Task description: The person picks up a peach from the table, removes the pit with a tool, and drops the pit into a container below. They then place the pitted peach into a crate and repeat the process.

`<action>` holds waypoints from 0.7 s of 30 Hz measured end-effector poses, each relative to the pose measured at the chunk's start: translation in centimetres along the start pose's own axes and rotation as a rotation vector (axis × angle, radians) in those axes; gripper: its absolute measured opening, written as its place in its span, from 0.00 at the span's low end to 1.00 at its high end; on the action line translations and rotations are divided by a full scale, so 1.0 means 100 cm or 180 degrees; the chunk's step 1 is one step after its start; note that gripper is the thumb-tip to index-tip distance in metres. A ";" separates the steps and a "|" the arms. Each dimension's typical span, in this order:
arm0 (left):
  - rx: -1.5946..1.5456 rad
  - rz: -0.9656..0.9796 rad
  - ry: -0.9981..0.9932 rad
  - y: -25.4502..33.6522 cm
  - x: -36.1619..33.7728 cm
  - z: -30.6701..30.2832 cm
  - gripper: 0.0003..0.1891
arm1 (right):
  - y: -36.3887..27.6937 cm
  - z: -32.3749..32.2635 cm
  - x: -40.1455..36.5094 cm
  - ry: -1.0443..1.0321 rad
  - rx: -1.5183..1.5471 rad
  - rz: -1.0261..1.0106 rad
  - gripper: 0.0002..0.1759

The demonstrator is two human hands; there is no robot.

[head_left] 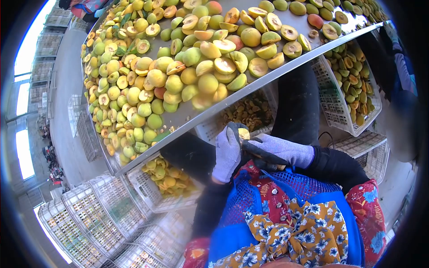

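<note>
Both hands wear light purple gloves with dark palms and meet above my lap, below the metal edge of the table (250, 91). My left hand (229, 152) is closed around a piece of yellow fruit (243, 133). Against it, my right hand (272, 151) is closed, with something brownish, perhaps a tool handle (280, 167), showing under its fingers; what it grips is mostly hidden. Whole and halved yellow-green fruits (192, 56) are heaped on the table, some halves with their cut faces up.
Below the table edge are a crate of fruit scraps (208, 131) and another crate of yellow pieces (143, 190). A crate of halves (333, 109) stands at the right. Stacked crates (89, 214) fill the lower left. Other people (404, 73) are partly visible at the top corners.
</note>
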State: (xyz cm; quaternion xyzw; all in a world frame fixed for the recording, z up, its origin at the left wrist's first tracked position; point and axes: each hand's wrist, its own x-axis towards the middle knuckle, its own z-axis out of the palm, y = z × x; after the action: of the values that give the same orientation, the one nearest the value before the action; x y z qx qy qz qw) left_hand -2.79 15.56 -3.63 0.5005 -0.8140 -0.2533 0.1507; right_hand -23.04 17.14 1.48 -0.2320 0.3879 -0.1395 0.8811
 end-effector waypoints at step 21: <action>-0.3503 -0.0530 0.0622 0.041 0.023 0.005 0.24 | 0.014 -0.007 0.010 -0.1346 0.2768 0.0238 0.22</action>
State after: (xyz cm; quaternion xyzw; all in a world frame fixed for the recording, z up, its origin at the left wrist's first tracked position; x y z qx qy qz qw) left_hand -7.06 15.18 -1.73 0.4319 -0.5020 -0.6039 0.4436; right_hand -22.85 17.69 -0.27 0.1486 0.1141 -0.2068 0.9603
